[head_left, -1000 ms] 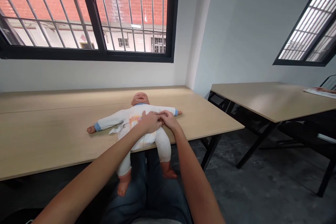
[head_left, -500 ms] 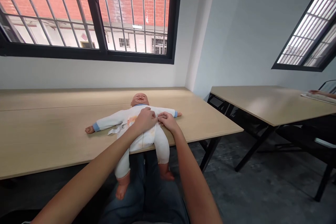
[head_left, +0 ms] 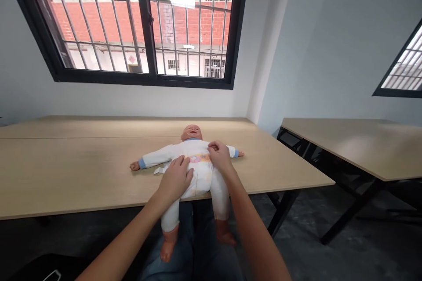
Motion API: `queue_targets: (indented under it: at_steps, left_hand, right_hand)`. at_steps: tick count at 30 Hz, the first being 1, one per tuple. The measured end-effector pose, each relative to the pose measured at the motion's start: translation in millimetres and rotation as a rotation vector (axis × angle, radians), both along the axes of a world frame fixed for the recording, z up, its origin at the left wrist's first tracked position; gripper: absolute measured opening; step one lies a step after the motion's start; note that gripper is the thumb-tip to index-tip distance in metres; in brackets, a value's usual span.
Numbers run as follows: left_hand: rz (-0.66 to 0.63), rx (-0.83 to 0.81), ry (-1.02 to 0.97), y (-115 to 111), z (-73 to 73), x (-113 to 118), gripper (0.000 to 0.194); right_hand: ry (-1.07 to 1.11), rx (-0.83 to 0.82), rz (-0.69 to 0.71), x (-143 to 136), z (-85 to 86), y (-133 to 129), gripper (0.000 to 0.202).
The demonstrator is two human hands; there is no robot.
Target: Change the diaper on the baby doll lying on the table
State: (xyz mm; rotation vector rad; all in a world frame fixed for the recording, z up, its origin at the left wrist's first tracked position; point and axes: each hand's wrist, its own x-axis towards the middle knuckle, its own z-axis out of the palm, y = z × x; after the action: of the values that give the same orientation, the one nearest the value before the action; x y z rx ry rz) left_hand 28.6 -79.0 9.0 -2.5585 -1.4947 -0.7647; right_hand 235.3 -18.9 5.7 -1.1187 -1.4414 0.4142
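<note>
A baby doll (head_left: pixel 189 145) lies on its back on the table, arms spread and legs hanging over the front edge. It wears a white suit with blue cuffs. Around its hips is a white diaper (head_left: pixel 201 180) with a coloured waist strip. My left hand (head_left: pixel 178 178) rests open on the diaper's left side, fingers stretched out. At the right side of the doll's waist, my right hand (head_left: pixel 219 156) has its fingers bent together; anything between them is hidden. A white diaper tab (head_left: pixel 160 170) sticks out left of the doll's waist.
The doll's wooden table (head_left: pixel 82 175) stands against the wall below a barred window (head_left: pixel 145 30). Across a gap on the right is a second table (head_left: pixel 349 140) with dark legs. My lap (head_left: pixel 187 237) is under the near edge.
My left hand has moved from the middle of the diaper to its left side and spread flat. My right hand stays by the right side of the waist. The view has swung left.
</note>
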Motion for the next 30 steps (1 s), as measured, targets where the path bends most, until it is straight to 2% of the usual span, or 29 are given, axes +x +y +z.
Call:
queue_targets:
  at_steps: [2,4,7,10,13,15,18,23,27,30]
  left_hand:
    - [-0.019,-0.002,-0.026,-2,-1.0,2,0.038]
    - [-0.088,-0.029,-0.112,-2,2.4,-3,0.037]
    - [-0.163,-0.123,-0.32,4,9.3,-24,0.029]
    - [-0.016,-0.167,-0.412,20,11.7,-56,0.024]
    - [0.173,-0.209,-0.252,42,7.2,-83,0.018]
    - [0.249,-0.265,-0.17,56,0.6,-93,0.02]
    - [0.24,-0.358,-0.161,72,-11.4,-96,0.024]
    - [0.189,-0.436,-0.202,87,-24.0,-93,0.013]
    - [0.12,-0.514,-0.29,93,-26.3,-95,0.019]
    - [0.071,-0.587,-0.403,95,-26.8,-98,0.023]
  right_hand:
    - [-0.161,0.08,0.12,-25,14.5,1,0.017]
    - [-0.3,0.083,0.23,-50,24.2,3,0.022]
    - [-0.441,-0.011,0.243,-79,28.0,7,0.019]
    - [-0.563,-0.113,0.178,-89,28.9,9,0.016]
    - [-0.693,-0.203,0.193,-90,36.5,8,0.037]
    - [-0.784,-0.279,0.2,-92,44.3,6,0.046]
    - [-0.91,-0.366,0.186,-102,55.6,6,0.047]
    - [-0.995,-0.45,0.221,-116,65.1,8,0.031]
    - [-0.972,-0.412,0.282,-117,60.8,11,0.024]
    - [-0.989,-0.396,0.23,-122,52.0,15,0.031]
